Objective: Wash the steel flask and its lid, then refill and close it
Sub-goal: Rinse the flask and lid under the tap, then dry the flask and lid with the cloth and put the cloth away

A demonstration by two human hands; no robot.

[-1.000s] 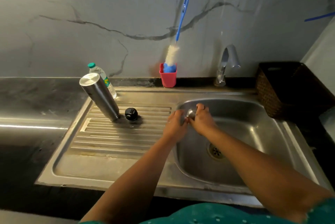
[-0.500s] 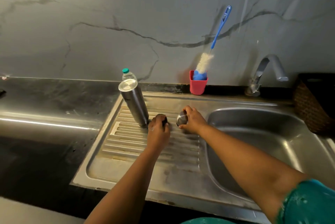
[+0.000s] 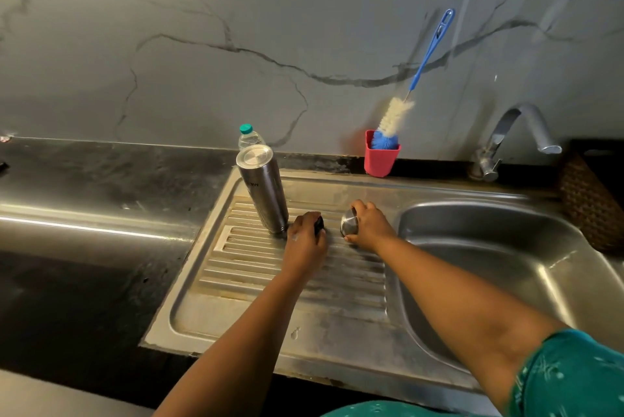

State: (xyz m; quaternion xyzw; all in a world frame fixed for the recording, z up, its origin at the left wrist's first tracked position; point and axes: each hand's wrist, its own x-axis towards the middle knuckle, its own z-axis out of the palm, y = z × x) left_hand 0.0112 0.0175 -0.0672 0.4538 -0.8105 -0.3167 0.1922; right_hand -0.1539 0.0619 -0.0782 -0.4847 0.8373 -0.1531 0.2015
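The steel flask (image 3: pixel 263 189) stands upside down on the ribbed drainboard (image 3: pixel 270 281), its flat base facing up. Just right of it, my left hand (image 3: pixel 305 241) curls over the small black inner stopper (image 3: pixel 319 225), which is mostly hidden under the fingers. My right hand (image 3: pixel 368 226) grips the shiny steel cap (image 3: pixel 348 225) and holds it against the drainboard, a short gap right of the stopper.
The sink basin (image 3: pixel 506 264) lies to the right, with the tap (image 3: pixel 516 133) behind it. A red cup (image 3: pixel 381 160) holds a blue bottle brush (image 3: pixel 418 75). A plastic water bottle (image 3: pixel 249 136) stands behind the flask. A dark woven basket (image 3: pixel 591 200) sits far right.
Both hands left the basin and came left over the drainboard. The right hand carried the steel cap down beside the flask; the left hand closed on the black stopper.
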